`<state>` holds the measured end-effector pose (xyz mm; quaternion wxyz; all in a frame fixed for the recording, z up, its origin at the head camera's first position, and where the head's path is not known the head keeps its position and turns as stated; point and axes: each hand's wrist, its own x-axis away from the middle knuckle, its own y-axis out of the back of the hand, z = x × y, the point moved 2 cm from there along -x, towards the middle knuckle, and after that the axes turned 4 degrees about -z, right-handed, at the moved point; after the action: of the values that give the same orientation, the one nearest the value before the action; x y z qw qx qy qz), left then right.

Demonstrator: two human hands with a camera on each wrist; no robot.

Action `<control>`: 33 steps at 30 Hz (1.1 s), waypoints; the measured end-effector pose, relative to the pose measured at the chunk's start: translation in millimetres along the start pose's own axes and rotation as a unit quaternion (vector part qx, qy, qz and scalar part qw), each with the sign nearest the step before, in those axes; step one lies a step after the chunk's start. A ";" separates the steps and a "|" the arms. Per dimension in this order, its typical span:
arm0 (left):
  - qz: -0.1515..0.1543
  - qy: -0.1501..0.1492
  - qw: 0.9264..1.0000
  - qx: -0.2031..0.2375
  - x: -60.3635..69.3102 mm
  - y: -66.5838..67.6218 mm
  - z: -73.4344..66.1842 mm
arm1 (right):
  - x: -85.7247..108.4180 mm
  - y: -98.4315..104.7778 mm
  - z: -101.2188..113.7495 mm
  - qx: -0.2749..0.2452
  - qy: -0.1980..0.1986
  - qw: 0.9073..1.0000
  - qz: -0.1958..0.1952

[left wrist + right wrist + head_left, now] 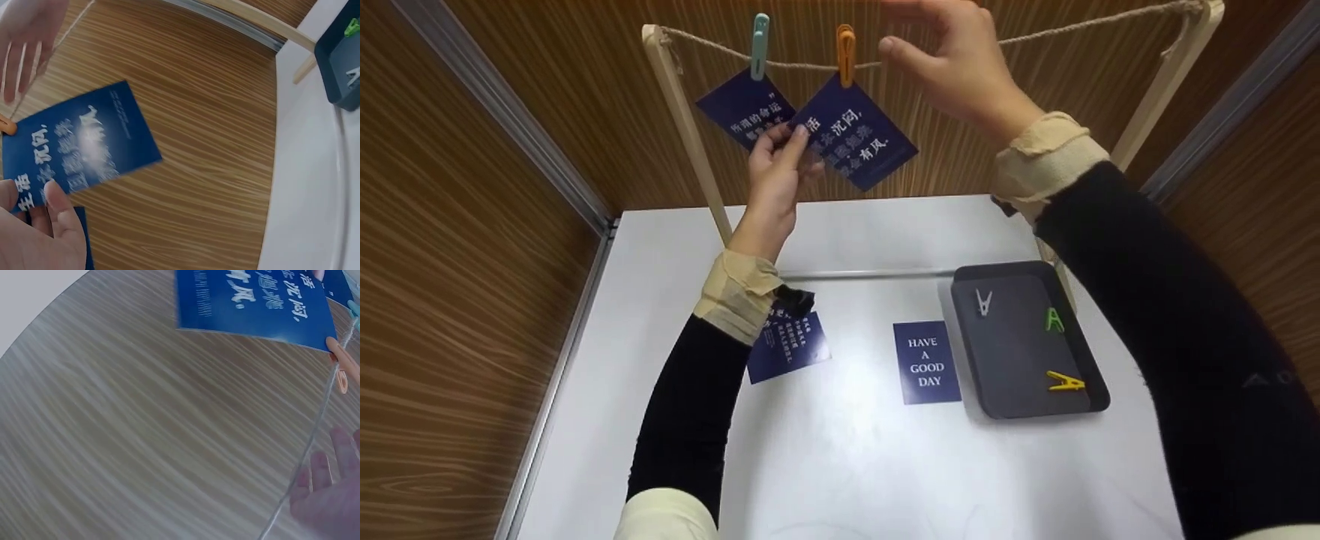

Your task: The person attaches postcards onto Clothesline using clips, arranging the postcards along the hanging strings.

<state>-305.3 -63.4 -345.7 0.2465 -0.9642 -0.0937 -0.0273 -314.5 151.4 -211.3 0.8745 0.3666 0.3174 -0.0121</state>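
A blue card with white characters point(877, 127) hangs tilted from the rope under an orange clothespin point(846, 56). The left hand point(776, 176) pinches its left edge between thumb and fingers; in the left wrist view, that hand point(42, 236) is at the card's lower corner point(129, 135). Right of the orange clothespin, the right hand point(960, 67) is raised with spread fingers and holds nothing. In the right wrist view, the right hand point(332, 495) is beside the rope point(312, 439), apart from the clothespin point(344, 363). A second card point(742, 105) hangs from a teal clothespin point(760, 46), partly overlapped.
On the white table point(855, 465) lie a card reading HAVE A GOOD DAY point(928, 382) and another blue card point(791, 352), partly behind the left wrist. A dark tray point(1009, 360) holds white, green and yellow clothespins. Wooden posts point(686, 112) carry the rope.
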 end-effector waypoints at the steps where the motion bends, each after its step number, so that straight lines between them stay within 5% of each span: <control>1: 0.000 0.002 1.000 -0.001 0.8 4.2 2.2 | 4.6 5.1 -4.3 0.003 0.006 1.000 -0.010; 10: 0.001 -0.003 0.999 -0.050 16.0 44.3 22.7 | 74.1 46.0 -58.6 -0.021 0.061 0.993 -0.101; 15: 0.027 -0.002 0.992 -0.124 34.3 76.8 40.7 | 131.8 50.9 -81.5 -0.086 -0.017 0.992 -0.087; 19: 0.068 -0.027 0.969 -0.235 53.1 106.1 55.4 | 183.4 50.3 -105.7 -0.098 -0.070 0.992 -0.026; 21: 0.091 -0.052 0.939 -0.327 63.8 119.7 63.4 | 210.2 49.7 -117.2 -0.093 -0.078 0.992 0.030; 22: 0.101 -0.069 0.913 -0.389 69.8 125.9 67.9 | 223.6 49.5 -121.3 -0.087 -0.083 0.990 0.066; 23: 0.112 -0.084 0.881 -0.453 75.4 131.6 73.6 | 236.5 48.8 -124.8 -0.084 -0.083 0.988 0.102; 27: 0.134 -0.143 0.724 -0.661 96.5 149.7 100.4 | 283.0 43.2 -132.1 -0.050 -0.078 0.959 0.268; 28: 0.136 -0.151 0.698 -0.687 100.1 153.2 107.2 | 293.2 41.0 -133.3 -0.038 -0.072 0.948 0.307; 30: 0.136 -0.157 0.664 -0.718 104.9 160.0 118.7 | 311.3 36.7 -135.1 -0.011 -0.079 0.921 0.382; 33: 0.125 -0.154 0.632 -0.749 107.8 171.3 130.5 | 335.0 29.3 -138.7 0.019 -0.115 0.879 0.462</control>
<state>-165.5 -130.2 -530.0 -0.5770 -0.8103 0.0439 0.0923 -115.4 333.7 -455.2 0.8044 0.4837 0.0088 0.3448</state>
